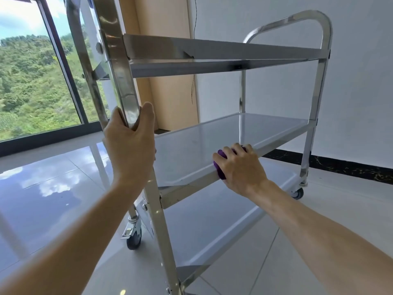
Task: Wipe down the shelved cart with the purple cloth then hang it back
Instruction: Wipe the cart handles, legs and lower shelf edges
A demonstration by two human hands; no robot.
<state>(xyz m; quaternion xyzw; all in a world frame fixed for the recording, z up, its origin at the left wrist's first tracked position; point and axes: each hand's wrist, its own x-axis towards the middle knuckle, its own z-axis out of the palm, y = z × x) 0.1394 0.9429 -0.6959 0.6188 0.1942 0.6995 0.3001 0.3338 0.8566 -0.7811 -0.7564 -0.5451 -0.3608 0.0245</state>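
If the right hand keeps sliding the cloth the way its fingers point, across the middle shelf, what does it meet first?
Nothing on the shelf: ahead of the right hand and purple cloth the middle shelf looks bare to its far edge, though depth is hard to judge.

The cart (212, 60) stood on the floor (53, 188), a window (32, 71) to its left and a wall (361, 81) behind. The left hand (130, 143) gripped its near post (119, 77); the right hand (241, 167) held the cloth (219, 167) on the middle shelf's (212, 141) front edge, with the bottom shelf (212, 220) below.
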